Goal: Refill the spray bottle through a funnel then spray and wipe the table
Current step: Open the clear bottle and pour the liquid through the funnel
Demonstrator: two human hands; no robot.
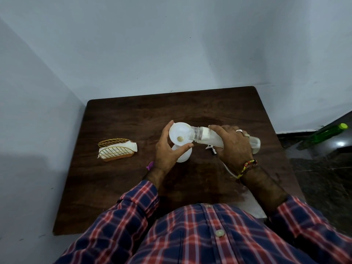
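The right hand (233, 147) grips a clear refill bottle (207, 137) from above, fingers wrapped over its middle, tipping it nearly flat so its open threaded mouth lies over the bowl of a white funnel (179, 133). The left hand (167, 151) curls around the funnel's near-left side, thumb at the near rim and fingertips on the far rim, steadying it. The funnel sits in a white spray bottle (183, 155) standing upright near the middle of the dark wooden table (118, 187).

The spray head with its thin tube (227, 169) lies on the table under the right wrist. A gold wire holder of white napkins (116, 149) stands well to the left, apart from the hands. The table's far and left edges meet pale walls; the right edge is open to the floor, where a green bottle (329, 133) lies.
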